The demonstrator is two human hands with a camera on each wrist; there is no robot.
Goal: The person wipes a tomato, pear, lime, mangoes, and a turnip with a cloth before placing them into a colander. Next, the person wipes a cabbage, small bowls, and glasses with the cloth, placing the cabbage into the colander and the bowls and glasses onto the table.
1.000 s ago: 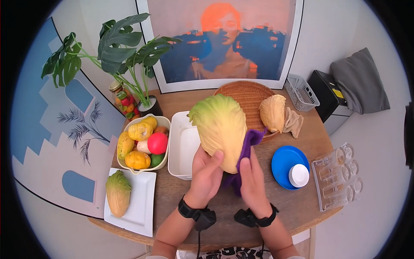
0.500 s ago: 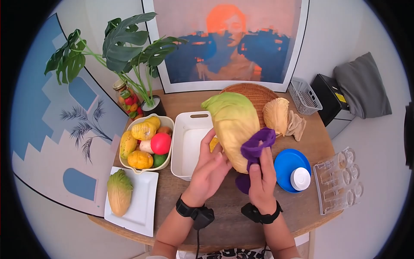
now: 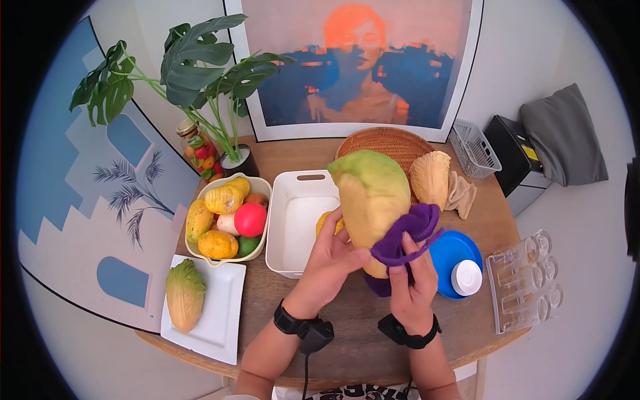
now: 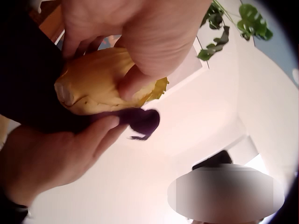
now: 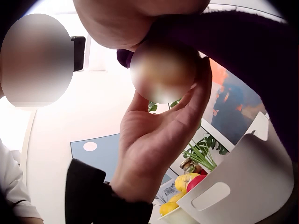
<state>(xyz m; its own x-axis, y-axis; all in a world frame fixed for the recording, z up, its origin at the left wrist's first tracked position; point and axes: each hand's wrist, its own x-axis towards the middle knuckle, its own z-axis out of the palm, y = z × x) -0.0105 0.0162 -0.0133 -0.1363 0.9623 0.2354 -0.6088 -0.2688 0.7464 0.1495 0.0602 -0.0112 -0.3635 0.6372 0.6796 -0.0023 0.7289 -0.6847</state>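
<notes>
A large napa cabbage (image 3: 370, 190), pale yellow with a green leafy top, is held up over the table, its stem end toward the person. My left hand (image 3: 325, 270) grips it from the left, thumb across its lower part; the left wrist view shows the cut stem of the cabbage (image 4: 100, 86) below that hand. My right hand (image 3: 413, 293) pinches a purple cloth (image 3: 407, 233) against the cabbage's right side. Part of the cloth hangs below the stem end. In the right wrist view, dark folds of cloth (image 5: 229, 44) cover much of the upper right.
Behind my left hand stands a white bin (image 3: 287, 257) with something yellow inside. A fruit bowl (image 3: 213, 260) and a plate (image 3: 227, 313) bearing a smaller cabbage (image 3: 185, 297) are left. Right are a blue plate (image 3: 443, 283), white lidded container (image 3: 467, 277), glass rack (image 3: 495, 300) and wicker tray (image 3: 373, 139).
The cabbage has shifted right and tilted, its side turning. The purple cloth has moved from lying along its right edge to bunching over its lower right side. Both hands have drifted slightly right.
</notes>
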